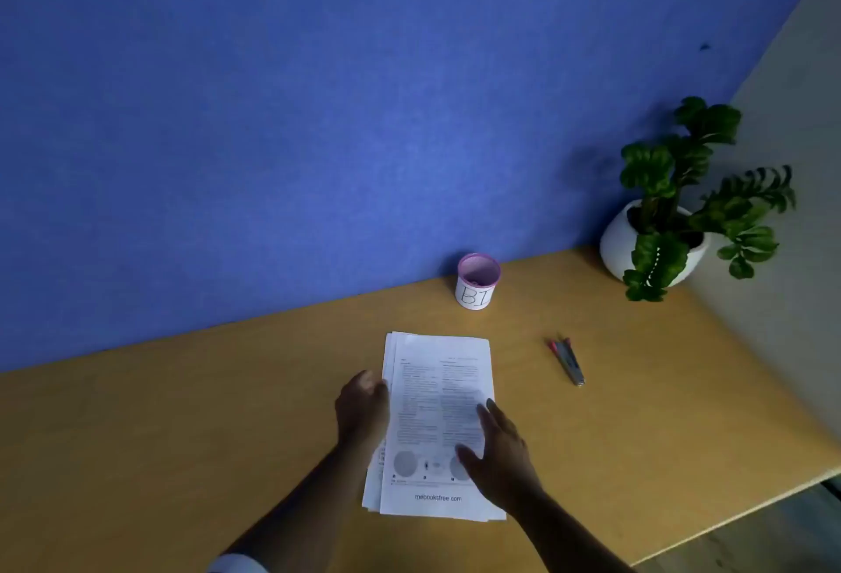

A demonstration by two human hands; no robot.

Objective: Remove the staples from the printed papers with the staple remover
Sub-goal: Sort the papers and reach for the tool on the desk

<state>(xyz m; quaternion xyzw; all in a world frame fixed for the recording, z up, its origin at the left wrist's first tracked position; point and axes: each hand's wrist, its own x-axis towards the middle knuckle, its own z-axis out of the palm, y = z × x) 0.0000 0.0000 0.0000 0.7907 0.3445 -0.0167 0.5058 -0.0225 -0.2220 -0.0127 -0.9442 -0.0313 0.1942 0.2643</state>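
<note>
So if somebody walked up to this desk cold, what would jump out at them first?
Probably the stack of printed papers in the middle of the wooden desk, with the left hand at its left edge and the right hand resting flat on top. Next, the green potted plant in the far right corner against the blue wall.

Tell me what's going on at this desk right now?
A person has both hands on a stack of white printed papers lying on the wooden desk. The left hand steadies its left edge; the right hand lies flat on the page. A slim red-tipped tool, probably the staple remover, lies untouched to the right.
</note>
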